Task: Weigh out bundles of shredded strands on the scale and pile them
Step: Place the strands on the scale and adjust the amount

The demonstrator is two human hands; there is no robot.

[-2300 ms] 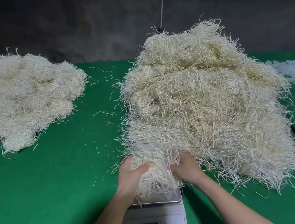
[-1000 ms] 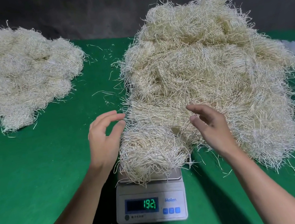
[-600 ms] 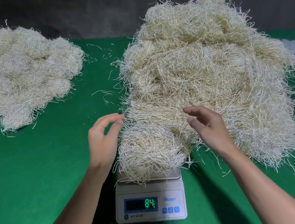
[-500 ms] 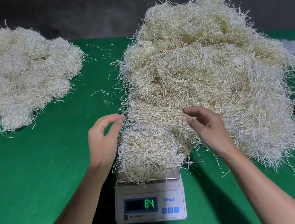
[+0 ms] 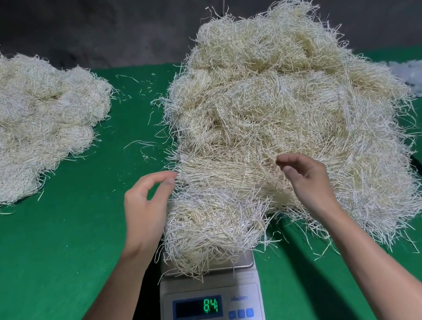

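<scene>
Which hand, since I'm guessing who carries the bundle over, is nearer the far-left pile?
Left. The left hand is right of the far-left pile; the right hand sits farther right, beyond the bundle.

We see a green tabletop (image 5: pixel 55 269), pale cream strands (image 5: pixel 277 98) in both heaps, a white scale (image 5: pixel 210 294) with blue buttons (image 5: pixel 241 314) and green digits (image 5: pixel 210 305) on its dark display.

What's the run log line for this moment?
step: weighing | bundle on scale | display lit | left hand open beside bundle | right hand open over big pile
</scene>
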